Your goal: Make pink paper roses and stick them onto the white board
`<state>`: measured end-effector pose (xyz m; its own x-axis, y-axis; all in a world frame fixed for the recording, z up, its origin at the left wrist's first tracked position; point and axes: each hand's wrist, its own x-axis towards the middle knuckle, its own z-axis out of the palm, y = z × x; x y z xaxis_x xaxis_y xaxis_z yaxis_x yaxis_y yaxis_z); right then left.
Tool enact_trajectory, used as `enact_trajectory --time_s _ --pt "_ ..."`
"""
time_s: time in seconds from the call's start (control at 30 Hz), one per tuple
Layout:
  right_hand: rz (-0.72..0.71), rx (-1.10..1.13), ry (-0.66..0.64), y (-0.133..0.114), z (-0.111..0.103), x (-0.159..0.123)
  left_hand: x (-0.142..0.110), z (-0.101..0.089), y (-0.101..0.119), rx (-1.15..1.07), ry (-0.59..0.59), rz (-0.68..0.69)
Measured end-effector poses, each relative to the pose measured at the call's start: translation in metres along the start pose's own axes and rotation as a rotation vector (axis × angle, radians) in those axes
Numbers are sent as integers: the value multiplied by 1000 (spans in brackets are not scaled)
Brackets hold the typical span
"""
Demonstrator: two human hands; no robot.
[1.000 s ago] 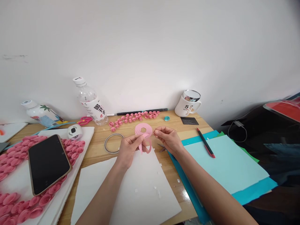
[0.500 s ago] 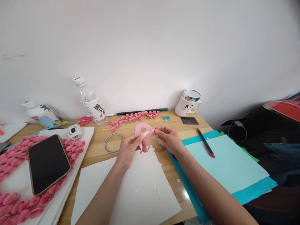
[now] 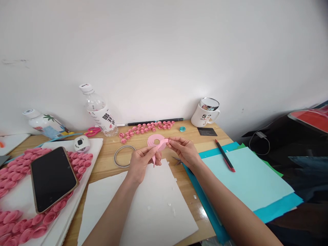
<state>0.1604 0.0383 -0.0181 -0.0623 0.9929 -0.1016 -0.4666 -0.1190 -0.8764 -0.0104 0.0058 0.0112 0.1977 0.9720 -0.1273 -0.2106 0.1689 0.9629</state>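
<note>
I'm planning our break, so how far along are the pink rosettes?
Looks done: small rosettes near the wall and larger rosettes on the white board. In hand: a pink paper strip, pinched by the left hand and right hand. Left: that strip isn't a rosette, so rolling it probably remains; I can't tell how many more are wanted.

Beyond the left hand [image 3: 143, 160], a clear plastic bottle [image 3: 95, 103] is showing "喝开水" on its white label [image 3: 104, 118]; beyond the right hand [image 3: 183, 151], a white handled mug [image 3: 201, 117] is displaying "5" and "2".
</note>
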Motion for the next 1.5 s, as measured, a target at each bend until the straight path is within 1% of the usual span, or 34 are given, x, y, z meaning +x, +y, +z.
enact_trajectory --time_s 0.1,0.27,0.4,0.47,0.6,0.93,1.07,1.23,1.33,1.5 --pt "-2 -4 10 0 0 0 -1 0 0 -2 -4 -8" --pt "-2 -26 -22 -1 1 -2 -1 1 -1 13 -15 -9" --pt "-31 -17 -10 0 1 -2 -1 1 -1 11 -8 -14" --pt "-41 -9 -27 0 1 -2 0 1 -2 3 9 -19" --pt "-13 -12 -59 -1 1 -1 0 -1 -2 -6 13 -9" --pt "4 -24 -23 0 0 0 0 1 -1 -3 21 -10" --pt "15 -51 -28 0 2 -2 0 1 -2 1 7 -17" --pt "-10 -72 -30 0 2 -3 0 1 -5 3 -10 -24" --pt "-19 -65 -21 -1 2 -3 0 1 -4 5 10 -12" --pt "4 -46 -77 -2 4 -3 0 1 -2 14 47 0"
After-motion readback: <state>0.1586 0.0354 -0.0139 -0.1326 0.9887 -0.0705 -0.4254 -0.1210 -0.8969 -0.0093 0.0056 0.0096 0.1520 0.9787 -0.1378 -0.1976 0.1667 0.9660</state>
